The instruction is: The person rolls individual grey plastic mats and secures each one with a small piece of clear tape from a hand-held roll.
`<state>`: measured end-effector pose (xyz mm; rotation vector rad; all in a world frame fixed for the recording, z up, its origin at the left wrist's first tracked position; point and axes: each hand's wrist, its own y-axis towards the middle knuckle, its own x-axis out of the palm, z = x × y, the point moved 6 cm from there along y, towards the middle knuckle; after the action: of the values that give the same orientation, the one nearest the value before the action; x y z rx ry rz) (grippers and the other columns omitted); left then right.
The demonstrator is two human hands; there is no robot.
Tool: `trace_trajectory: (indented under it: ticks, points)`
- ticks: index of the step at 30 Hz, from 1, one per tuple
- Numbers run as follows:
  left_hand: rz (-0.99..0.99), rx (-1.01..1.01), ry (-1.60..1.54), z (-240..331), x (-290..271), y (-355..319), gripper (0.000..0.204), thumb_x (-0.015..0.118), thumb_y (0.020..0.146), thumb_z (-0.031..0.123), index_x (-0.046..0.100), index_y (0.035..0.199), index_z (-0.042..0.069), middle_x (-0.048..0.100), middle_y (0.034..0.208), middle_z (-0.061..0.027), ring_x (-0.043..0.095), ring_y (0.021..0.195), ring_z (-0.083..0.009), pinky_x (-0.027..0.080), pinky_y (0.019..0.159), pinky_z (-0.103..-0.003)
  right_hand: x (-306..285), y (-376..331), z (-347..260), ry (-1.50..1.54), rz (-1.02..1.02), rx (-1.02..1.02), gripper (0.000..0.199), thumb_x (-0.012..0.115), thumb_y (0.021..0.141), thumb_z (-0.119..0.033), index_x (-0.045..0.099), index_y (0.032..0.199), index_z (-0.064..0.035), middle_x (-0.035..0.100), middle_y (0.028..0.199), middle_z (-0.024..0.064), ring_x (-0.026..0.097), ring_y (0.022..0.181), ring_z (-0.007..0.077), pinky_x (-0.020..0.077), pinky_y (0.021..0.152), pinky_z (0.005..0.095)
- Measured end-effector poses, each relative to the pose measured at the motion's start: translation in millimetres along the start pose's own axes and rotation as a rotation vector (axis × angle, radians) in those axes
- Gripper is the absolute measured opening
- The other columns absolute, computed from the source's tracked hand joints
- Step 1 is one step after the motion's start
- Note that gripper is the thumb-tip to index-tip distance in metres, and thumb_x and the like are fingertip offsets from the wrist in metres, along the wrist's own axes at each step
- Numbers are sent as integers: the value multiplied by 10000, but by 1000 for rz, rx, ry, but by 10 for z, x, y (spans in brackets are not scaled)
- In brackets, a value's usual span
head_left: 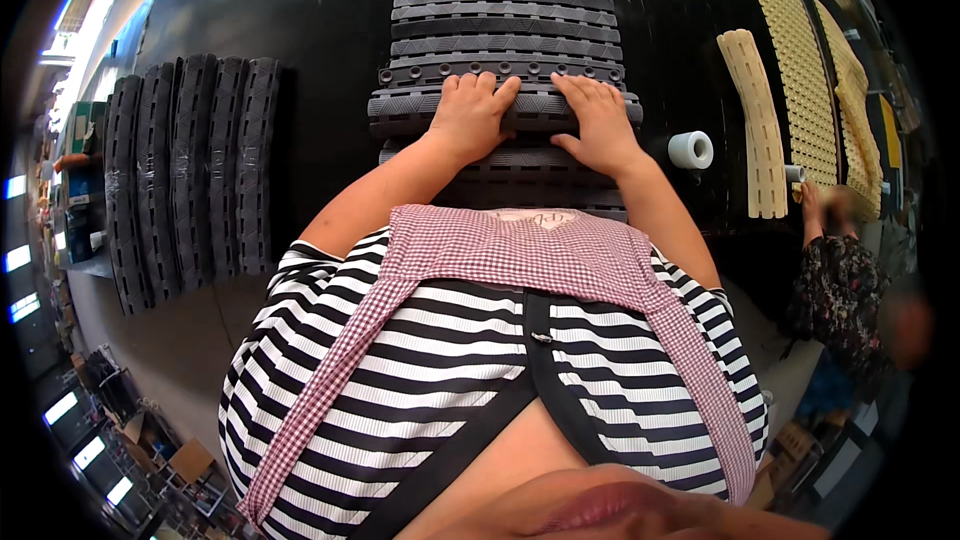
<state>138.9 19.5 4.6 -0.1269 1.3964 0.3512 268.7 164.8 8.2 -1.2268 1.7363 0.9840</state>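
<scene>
Uneven pressure could skew the dark grey ribbed rubbery-looking mat (505, 25) or let its thick, rounded edge slip, since the left grip (475, 118) and right grip (600, 124) clasp only that edge, directly beneath them. Its slotted ribs stretch beyond; rightward sits a smooth white hollow roll (682, 151).

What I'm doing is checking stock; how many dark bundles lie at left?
5, side by side: outermost bundle, second bundle, middle bundle, fourth bundle, innermost bundle; more may hide underneath.

Glare paled the black table (330, 50) toward its far left corner — lights (90, 452) leftward were overexposed, fisheye margins bent and dark.
</scene>
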Motion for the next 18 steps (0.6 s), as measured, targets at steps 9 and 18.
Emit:
trace_trajectory:
  ticks: [9, 18]
  points:
    - [-50, -93, 7, 157, 2, -166, 841, 807, 822, 393, 422, 1535, 167, 516, 1409, -146, 462, 1327, -333, 270, 1142, -524, -1218, -1029, 1887, 7, 28, 729, 576, 702, 844, -79, 635, 1416, -110, 664, 1364, 169, 639, 1250, 311, 505, 1053, 403]
    - [35, -43, 1, 195, 135, -318, 840, 767, 848, 363, 393, 1570, 150, 431, 1526, -154, 363, 1428, -343, 196, 1195, -552, -784, -1131, 2217, 141, 61, 877, 212, 610, 813, -25, 703, 1003, -13, 733, 984, 119, 707, 884, 240, 541, 731, 383]
